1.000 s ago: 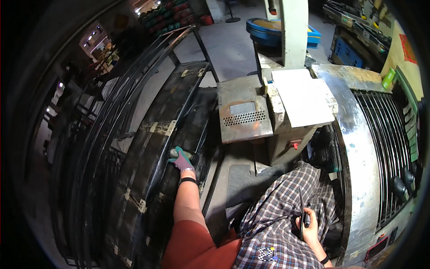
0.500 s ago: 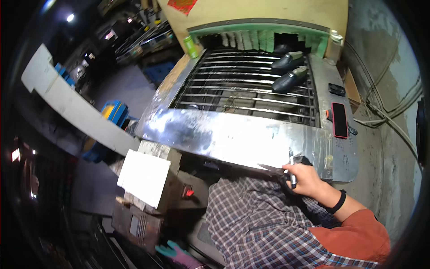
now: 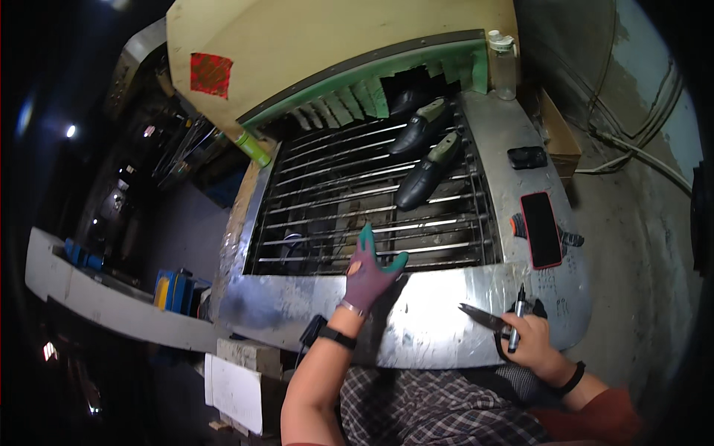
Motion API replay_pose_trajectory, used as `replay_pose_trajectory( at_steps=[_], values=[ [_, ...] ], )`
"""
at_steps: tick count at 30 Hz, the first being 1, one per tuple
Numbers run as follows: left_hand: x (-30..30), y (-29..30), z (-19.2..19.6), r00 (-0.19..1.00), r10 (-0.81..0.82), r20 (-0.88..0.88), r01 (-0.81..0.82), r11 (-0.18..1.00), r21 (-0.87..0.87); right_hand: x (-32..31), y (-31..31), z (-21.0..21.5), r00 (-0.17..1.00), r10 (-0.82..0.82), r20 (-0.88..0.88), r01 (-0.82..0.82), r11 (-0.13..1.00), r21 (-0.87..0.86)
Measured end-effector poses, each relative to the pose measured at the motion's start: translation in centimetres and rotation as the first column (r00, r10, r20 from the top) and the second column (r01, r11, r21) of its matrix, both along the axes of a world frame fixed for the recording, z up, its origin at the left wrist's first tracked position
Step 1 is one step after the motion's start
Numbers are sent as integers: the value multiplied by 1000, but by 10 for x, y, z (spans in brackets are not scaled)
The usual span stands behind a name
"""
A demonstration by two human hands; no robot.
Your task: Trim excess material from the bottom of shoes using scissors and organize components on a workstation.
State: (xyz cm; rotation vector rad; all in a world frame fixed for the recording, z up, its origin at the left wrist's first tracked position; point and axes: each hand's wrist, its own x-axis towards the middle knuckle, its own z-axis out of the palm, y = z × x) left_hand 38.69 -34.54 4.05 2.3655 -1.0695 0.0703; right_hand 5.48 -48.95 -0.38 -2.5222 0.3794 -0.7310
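1. Over the metal surface [image 3: 431, 308]'s near edge, the gloved left hand [image 3: 367, 278], previously well off it, now spreads empty fingers above rods [image 3: 446, 245].
2. Toward the far right corner lie dark shoes [image 3: 421, 181].
3. Near right corner: the right hand [image 3: 537, 342] still grasps a dark-bladed tool [image 3: 480, 317] and pen [image 3: 519, 306].

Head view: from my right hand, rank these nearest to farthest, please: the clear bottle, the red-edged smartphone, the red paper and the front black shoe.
From the right hand:
1. Red-edged smartphone: ahead, slightly right.
2. Front black shoe: ahead, to the left.
3. Clear bottle: far back, on the right side.
4. Red paper: far back, well to the left.
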Motion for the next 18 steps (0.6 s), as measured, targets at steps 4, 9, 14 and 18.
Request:
replay_pose_trajectory(
  at_steps=[4, 9, 14, 18],
  values=[
    [60, -94, -15, 988, -38, 150, 22, 995, 102, 6, -4, 12, 998, 51, -24, -52, 998, -41],
    [81, -175, -19, 986, 3, 169, -68, 924, 377, 7, -4, -7, 1000, -3, -19, 2, 998, -55],
    [72, -164, -13, 1000, 28, -10, -20, 886, 463, 8, -1, -17, 999, -7, 42, 5, 999, 37],
    [56, -120, -6, 845, 15, -534, 60, 991, 122, 7, -2, -11, 1000, 1, -8, -1, 1000, -1]
  ],
)
